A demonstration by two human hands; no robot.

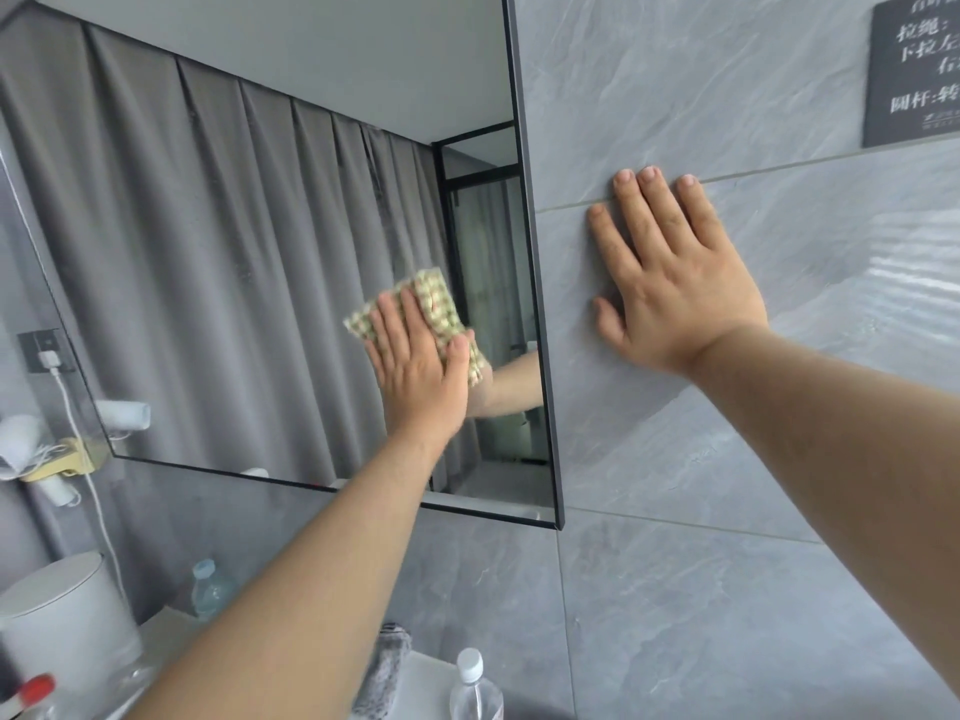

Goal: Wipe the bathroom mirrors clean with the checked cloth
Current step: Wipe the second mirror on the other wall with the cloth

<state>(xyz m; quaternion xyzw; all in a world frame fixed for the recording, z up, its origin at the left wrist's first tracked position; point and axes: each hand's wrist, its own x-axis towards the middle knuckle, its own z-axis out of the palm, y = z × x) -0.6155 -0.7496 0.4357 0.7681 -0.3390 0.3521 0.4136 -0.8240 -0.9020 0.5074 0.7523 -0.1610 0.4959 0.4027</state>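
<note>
We noted left hand (415,371) flat against mirror (249,262), fingers straight, thumb hooked round edge of checked cloth (431,314), pressing it to glass. Cloth lay under fingers, near mirror's right frame edge. Right hand (670,283) spread wide, palm on grey wall tile (727,459), holding nothing, just right of mirror frame. Below left forearm we recorded water bottle (475,688); second bottle (210,589) and white canister (67,615) further left.
</note>
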